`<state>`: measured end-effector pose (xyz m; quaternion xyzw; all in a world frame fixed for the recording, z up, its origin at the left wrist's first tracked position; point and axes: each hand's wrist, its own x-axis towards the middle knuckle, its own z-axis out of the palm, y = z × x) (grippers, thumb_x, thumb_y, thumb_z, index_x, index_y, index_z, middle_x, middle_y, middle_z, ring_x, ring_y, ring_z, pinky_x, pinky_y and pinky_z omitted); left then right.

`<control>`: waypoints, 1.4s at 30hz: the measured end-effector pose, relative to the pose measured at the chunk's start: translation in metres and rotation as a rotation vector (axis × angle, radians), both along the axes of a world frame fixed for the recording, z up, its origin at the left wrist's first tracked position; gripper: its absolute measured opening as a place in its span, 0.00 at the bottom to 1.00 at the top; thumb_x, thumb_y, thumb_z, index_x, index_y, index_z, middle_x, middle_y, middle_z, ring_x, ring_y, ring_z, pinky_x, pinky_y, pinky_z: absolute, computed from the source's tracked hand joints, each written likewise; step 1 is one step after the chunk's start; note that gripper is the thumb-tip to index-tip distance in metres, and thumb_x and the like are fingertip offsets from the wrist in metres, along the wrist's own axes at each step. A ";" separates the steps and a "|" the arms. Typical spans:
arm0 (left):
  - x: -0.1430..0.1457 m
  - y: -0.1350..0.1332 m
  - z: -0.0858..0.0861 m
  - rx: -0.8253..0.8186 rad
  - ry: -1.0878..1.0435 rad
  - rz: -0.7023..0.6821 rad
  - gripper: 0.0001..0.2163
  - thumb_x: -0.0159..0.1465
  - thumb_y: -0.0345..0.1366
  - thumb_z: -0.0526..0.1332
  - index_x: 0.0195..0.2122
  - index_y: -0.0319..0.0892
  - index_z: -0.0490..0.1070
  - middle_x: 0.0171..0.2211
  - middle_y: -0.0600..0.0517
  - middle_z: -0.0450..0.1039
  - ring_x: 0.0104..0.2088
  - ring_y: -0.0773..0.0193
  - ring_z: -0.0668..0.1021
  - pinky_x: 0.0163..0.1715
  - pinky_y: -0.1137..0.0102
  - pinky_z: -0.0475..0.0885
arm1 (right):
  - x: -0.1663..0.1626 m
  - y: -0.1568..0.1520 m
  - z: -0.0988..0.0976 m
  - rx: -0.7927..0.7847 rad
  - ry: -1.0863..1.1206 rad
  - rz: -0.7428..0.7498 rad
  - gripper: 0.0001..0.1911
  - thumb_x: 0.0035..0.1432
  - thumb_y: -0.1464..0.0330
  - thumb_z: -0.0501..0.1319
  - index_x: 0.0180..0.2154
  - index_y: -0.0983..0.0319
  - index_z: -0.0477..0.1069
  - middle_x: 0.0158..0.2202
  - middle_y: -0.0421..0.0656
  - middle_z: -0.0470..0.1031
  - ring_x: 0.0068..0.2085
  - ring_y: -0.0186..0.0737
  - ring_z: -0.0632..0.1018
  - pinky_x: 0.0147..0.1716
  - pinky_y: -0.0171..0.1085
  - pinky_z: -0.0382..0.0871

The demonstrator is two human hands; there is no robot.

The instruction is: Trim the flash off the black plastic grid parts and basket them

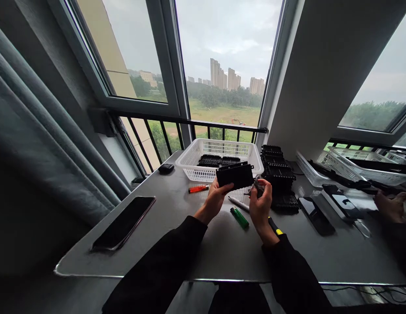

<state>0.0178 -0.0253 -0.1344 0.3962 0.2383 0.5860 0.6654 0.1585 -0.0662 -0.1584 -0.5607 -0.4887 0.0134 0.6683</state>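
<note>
My left hand (216, 198) grips a flat black plastic part (234, 176) by its lower left edge, thumb across its face. Small tabs show along the part's edges. Close to its right end, my right hand (261, 200) is closed, fingertips pinched around something small and dark that I cannot make out. Behind both hands stands a white plastic basket (189, 168) with several black ribbed parts (219, 160) in it. On the table below the hands lie a green lighter (239, 217) and a white pen (238, 203). An orange lighter (198, 189) rests left of them.
Stacks of black parts (277, 172) stand right of the basket. Phones (124, 223) (316, 215) lie at both sides of the table. A yellow-and-black tool (276, 227) is partly under my right wrist. Another person's hand (390, 205) is at the far right, near more baskets (312, 170).
</note>
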 end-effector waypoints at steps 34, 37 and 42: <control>0.003 -0.004 -0.011 0.091 0.326 -0.164 0.26 0.45 0.38 0.76 0.45 0.38 0.75 0.41 0.44 0.81 0.43 0.51 0.81 0.46 0.61 0.74 | 0.015 0.002 0.011 -0.049 0.074 0.162 0.14 0.59 0.61 0.59 0.41 0.62 0.78 0.40 0.45 0.81 0.41 0.44 0.80 0.44 0.42 0.73; 0.003 -0.004 -0.011 0.112 0.360 -0.128 0.27 0.44 0.39 0.76 0.45 0.38 0.75 0.41 0.45 0.81 0.43 0.51 0.81 0.46 0.61 0.73 | 0.017 0.003 0.011 -0.069 -0.024 0.180 0.15 0.60 0.63 0.58 0.43 0.61 0.78 0.42 0.47 0.81 0.43 0.45 0.80 0.46 0.43 0.72; 0.003 -0.004 -0.012 0.122 0.356 -0.075 0.26 0.45 0.41 0.76 0.45 0.39 0.74 0.40 0.46 0.81 0.41 0.53 0.81 0.45 0.62 0.74 | 0.020 0.004 0.012 -0.061 -0.087 0.262 0.16 0.60 0.65 0.57 0.47 0.60 0.78 0.43 0.47 0.80 0.45 0.45 0.79 0.47 0.43 0.72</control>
